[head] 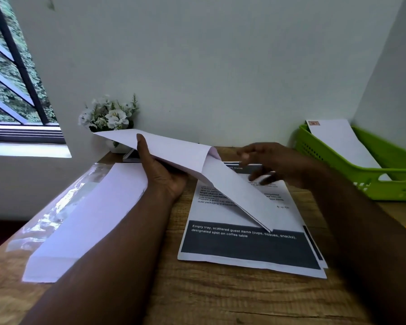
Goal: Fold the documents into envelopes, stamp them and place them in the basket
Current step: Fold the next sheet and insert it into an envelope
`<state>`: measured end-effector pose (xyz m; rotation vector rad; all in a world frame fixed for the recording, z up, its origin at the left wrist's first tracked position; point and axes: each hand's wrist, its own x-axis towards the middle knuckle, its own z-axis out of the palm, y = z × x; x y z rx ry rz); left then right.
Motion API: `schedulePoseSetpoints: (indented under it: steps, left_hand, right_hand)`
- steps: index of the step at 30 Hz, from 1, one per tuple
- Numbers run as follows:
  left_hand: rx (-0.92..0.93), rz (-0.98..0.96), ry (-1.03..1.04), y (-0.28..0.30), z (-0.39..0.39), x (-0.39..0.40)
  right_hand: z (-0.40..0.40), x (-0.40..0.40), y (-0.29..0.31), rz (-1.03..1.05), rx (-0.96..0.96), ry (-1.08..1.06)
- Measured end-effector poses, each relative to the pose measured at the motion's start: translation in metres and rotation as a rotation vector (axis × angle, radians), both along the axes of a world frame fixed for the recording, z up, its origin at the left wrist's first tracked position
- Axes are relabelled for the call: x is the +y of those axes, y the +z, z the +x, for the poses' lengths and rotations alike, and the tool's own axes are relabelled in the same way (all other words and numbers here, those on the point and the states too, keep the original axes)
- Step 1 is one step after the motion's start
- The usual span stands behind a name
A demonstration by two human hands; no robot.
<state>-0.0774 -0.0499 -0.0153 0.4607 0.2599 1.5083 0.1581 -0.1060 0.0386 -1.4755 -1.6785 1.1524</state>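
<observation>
Readable text stands only on the white printed paper sheet with dark grey bands point(249, 245), lying on the wooden table at about 5 o'clock from the frame's centre. Its lower dark band carries white lettering: "Empty tray, scattered guest items (cups, tissues, snacks), designated spot on coffee table". At the sheet's 12 o'clock edge a dark header ends in "ROOM". The small black lines between them are mostly blurred; "outer packaging and" can be made out.

The right hand point(267, 164) is motion-blurred, its finger pose unclear. The green basket point(370, 184) runs off the right edge.
</observation>
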Motion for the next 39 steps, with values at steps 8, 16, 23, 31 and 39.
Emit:
schedulePoseSetpoints:
  steps: [8, 16, 23, 31, 39]
  left_hand:
    - [0.033, -0.006, -0.037, -0.001, 0.004, -0.004]
    - [-0.052, -0.037, 0.013, -0.002, -0.002, 0.005]
    - [-0.017, -0.047, 0.008, -0.002, 0.004, 0.001]
    - [0.120, -0.003, -0.143, -0.001, 0.019, -0.008]
    - [0.272, 0.085, -0.391, 0.009, 0.030, -0.010]
  right_hand:
    - [-0.020, 0.011, -0.022, 0.046, 0.630, -0.075]
    - [0.035, 0.013, -0.023, -0.106, 0.420, 0.296]
    - [-0.009, 0.018, -0.035, 0.051, 0.326, 0.263]
    - [-0.047, 0.018, -0.047, 0.854, -0.192, -0.154]
    - [-0.046, 0.015, -0.039, 1.391, -0.748, -0.067]
